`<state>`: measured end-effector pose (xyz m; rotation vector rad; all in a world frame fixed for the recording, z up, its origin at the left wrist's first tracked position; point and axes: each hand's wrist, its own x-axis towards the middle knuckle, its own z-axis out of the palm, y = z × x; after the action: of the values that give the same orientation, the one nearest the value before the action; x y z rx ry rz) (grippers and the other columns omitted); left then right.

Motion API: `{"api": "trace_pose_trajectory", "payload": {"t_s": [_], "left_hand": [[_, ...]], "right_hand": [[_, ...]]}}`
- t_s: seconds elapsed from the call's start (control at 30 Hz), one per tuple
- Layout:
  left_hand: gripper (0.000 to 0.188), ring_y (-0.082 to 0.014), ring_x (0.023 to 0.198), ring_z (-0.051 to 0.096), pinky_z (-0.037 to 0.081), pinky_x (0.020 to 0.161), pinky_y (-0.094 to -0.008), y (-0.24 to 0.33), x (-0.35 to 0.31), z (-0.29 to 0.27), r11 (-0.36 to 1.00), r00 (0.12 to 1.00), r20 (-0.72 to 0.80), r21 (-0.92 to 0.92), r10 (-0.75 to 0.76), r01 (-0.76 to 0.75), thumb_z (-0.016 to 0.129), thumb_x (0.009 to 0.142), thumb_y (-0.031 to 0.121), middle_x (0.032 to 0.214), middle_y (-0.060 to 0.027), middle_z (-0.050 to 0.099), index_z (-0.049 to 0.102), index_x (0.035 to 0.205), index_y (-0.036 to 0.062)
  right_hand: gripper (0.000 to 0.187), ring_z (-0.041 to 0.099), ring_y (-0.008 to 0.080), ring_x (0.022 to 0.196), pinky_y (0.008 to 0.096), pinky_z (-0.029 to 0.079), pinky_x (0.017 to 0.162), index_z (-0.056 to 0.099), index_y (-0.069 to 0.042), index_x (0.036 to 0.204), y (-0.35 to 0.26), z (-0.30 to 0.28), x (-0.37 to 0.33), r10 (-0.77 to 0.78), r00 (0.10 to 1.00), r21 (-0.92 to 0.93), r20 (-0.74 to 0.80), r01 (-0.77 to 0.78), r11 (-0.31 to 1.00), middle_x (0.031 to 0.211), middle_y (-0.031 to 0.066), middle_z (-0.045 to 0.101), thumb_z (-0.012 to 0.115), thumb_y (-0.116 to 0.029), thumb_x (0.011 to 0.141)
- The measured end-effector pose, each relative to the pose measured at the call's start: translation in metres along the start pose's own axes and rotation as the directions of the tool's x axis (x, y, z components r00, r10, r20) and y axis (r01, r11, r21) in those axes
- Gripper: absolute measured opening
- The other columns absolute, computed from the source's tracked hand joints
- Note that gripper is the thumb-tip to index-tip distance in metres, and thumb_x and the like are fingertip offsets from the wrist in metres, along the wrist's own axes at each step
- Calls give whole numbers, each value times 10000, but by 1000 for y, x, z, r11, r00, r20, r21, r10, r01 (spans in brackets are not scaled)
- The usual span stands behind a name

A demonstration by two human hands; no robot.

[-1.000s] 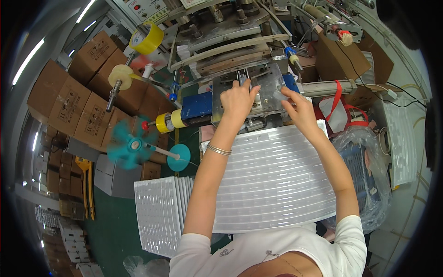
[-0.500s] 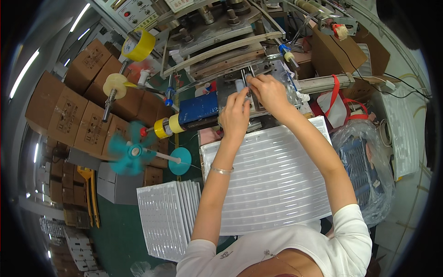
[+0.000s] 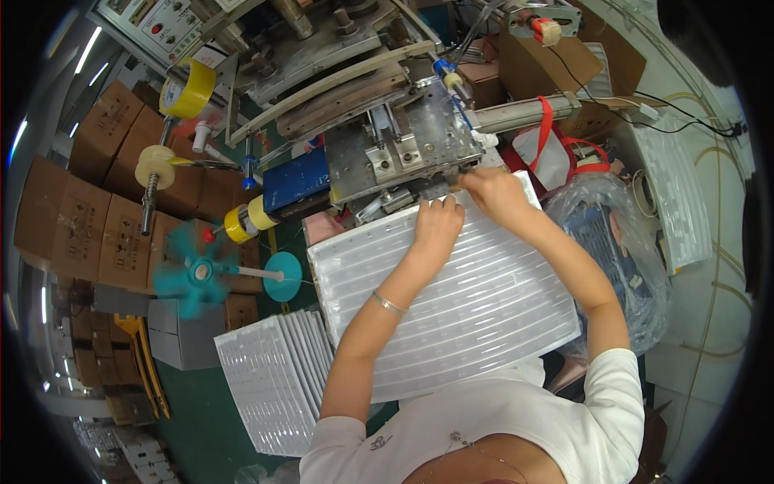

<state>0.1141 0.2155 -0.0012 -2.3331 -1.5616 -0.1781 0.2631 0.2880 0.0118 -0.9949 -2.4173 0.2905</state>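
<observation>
A large white ribbed plastic tray (image 3: 451, 306) lies in front of me, its far edge under a grey metal machine plate (image 3: 403, 145). My left hand (image 3: 435, 230) rests palm down on the tray's far edge, fingers bent toward the plate. My right hand (image 3: 492, 194) is just to its right at the plate's front edge. Its fingertips are drawn together at a small dark part there, and whether they grip anything is hidden. A thin bracelet sits on my left wrist.
A stack of the same white trays (image 3: 274, 379) stands at lower left. A spinning teal fan (image 3: 193, 274), yellow tape rolls (image 3: 189, 89) and cardboard boxes (image 3: 97, 210) fill the left. A clear plastic bag (image 3: 605, 234) and a red-strapped bag (image 3: 548, 149) lie to the right.
Both hands have drawn back from the machine's upper plate to its front edge by the tray. The view has also shifted closer.
</observation>
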Motion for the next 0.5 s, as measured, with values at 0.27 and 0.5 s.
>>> {"api": "trace_pose_trajectory", "payload": {"t_s": [0.27,0.5], "left_hand": [[236,-303,694,613,477,622,-409,-9,-9,20,914,965,77,-310,-249,261,628,705,82,773,-118,563,498,899,45],[245,-313,856,537,453,735,-415,11,17,7,778,938,-31,-567,-346,269,578,702,24,928,-163,497,491,930,14]], "right_hand": [[177,591,224,816,312,509,636,635,-154,886,32,22,-15,-241,964,-217,112,260,941,871,62,553,548,-97,742],[222,569,244,816,313,471,696,543,-59,938,18,-19,-4,153,983,270,-100,-121,955,900,97,529,584,-63,720]]}}
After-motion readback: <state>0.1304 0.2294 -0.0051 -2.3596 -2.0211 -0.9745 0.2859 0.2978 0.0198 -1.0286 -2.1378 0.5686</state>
